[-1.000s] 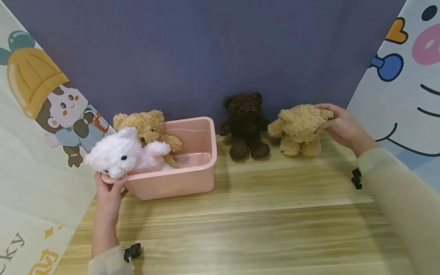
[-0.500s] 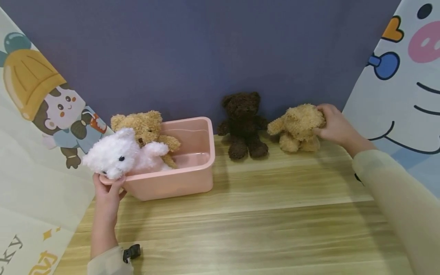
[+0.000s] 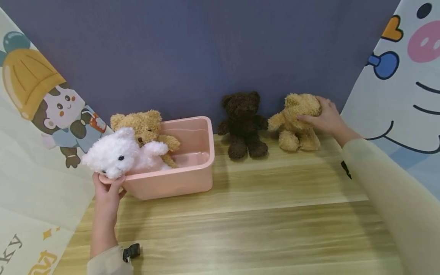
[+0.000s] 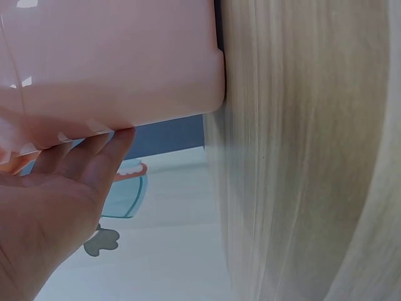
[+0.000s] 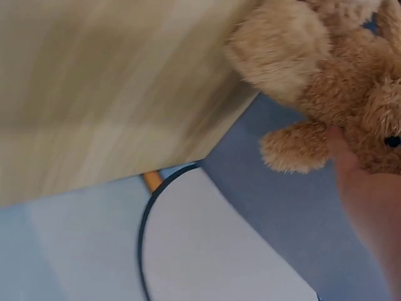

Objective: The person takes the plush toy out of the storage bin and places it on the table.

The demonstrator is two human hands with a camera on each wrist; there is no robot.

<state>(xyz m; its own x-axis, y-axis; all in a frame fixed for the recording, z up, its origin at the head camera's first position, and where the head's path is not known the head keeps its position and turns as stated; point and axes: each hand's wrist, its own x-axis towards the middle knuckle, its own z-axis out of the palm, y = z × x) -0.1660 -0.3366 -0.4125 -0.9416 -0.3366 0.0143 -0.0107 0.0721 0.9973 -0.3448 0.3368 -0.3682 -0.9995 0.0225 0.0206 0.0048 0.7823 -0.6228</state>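
Right hand (image 3: pixel 326 114) around tan bear's head (image 3: pixel 302 106)

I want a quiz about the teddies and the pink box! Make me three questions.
1. True or false: the dark brown bear sits inside the pink tub.
2. Which toy does the right hand hold? A) white plush B) tan bear on the table C) dark brown bear
3. Fill in: the left hand touches the tub's ____ corner, under the white plush.

Key: 1 false, it sits on the table. 2 B, the tan bear. 3 front-left.
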